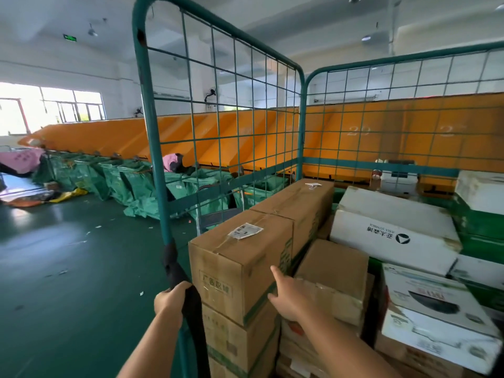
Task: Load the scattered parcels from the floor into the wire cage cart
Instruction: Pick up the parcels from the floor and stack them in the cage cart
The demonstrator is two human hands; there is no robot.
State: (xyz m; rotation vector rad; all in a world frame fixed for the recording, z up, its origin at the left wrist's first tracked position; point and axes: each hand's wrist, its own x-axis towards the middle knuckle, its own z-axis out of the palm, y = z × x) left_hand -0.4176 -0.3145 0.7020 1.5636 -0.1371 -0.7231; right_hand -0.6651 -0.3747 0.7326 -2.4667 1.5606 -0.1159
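The green wire cage cart [152, 137] stands in front of me, stacked with parcels. My left hand [170, 298] is closed around a black strap [174, 268] that hangs from the cart's near left post. My right hand [289, 298] reaches into the cart with fingers spread, resting against the side of a tall brown carton [237, 257] and a smaller brown box [332, 271]. A long brown carton [297, 200] lies behind. White boxes fill the right side: one with a triangle logo [395, 236], another with a cooker picture [436, 309].
Green woven sacks [131, 181] line the base of an orange sorting chute [218, 135] behind the cart. The dark green floor [68, 268] stretches to the left, with scraps and flat bags [41, 199] near the far wall.
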